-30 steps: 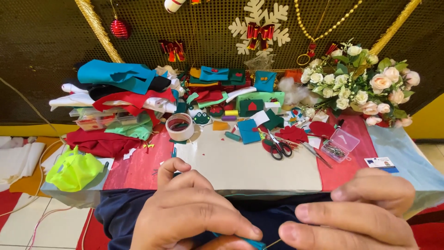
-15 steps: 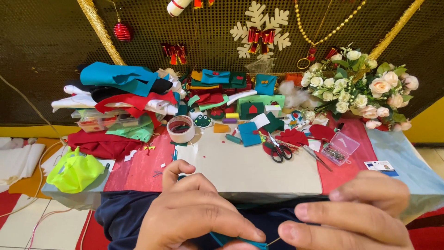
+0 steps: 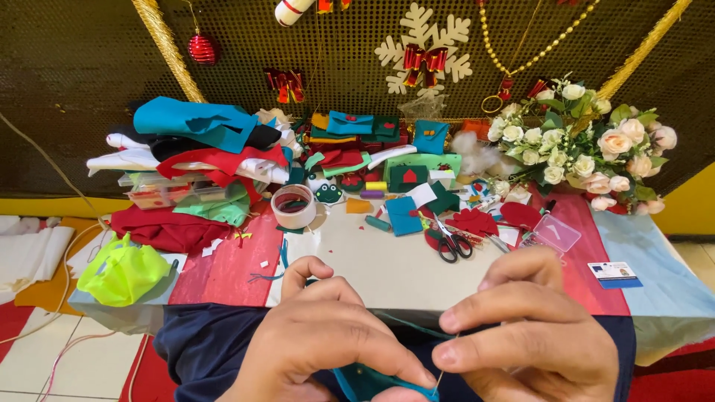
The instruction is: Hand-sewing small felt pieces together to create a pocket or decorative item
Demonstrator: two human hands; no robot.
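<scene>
Risen slightly since before, right hand (image 3: 529, 335) pinching a needle (image 3: 441, 378) just beside teal felt (image 3: 372, 381) clamped under left hand (image 3: 328, 342); stitching mid-pull.

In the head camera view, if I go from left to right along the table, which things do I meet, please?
Neon yellow-green bag → white roll of tape → teal felt square → black-handled scissors → clear plastic box → small card. The bouquet of pale roses stands further back, at the right.
</scene>
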